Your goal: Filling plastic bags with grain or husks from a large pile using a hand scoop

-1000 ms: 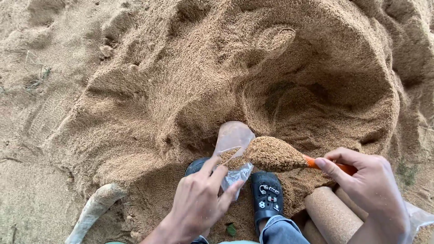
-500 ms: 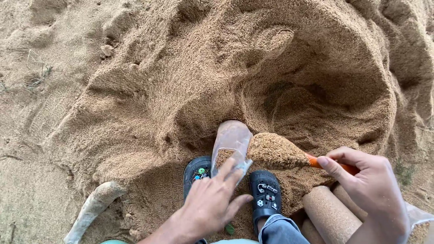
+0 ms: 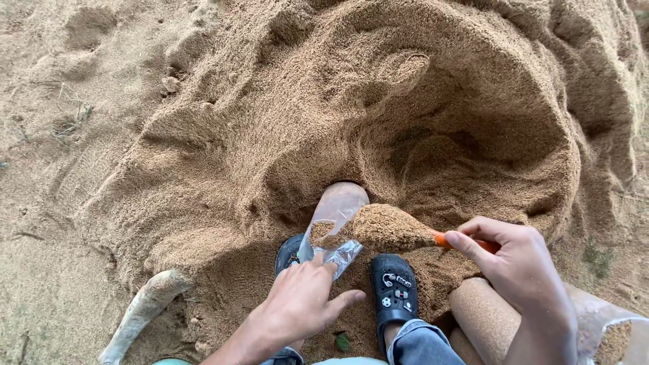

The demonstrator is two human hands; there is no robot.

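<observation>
Since the earlier frame, the left hand has slid lower on the clear plastic bag and its fingers now press the crinkled lower edge, spread rather than curled, while the scoop's load has edged closer to the bag's mouth. That bag lies tilted, its closed end pointing up into the sand pile and its open end toward the person; some sand already sits inside. The right hand is clamped on the orange handle of a scoop heaped with sand, thumb on top and fingers wrapped below; the scoop's blade is hidden under its load, whose left tip touches the bag's opening. 2 black clogs stand on the sand just below the bag, one largely hidden behind the left hand. Just below the right hand lies a filled cylindrical bag of sand, and at the right edge another clear bag holds some sand. A pale, sand-dusted stick-like object lies at lower left.
</observation>
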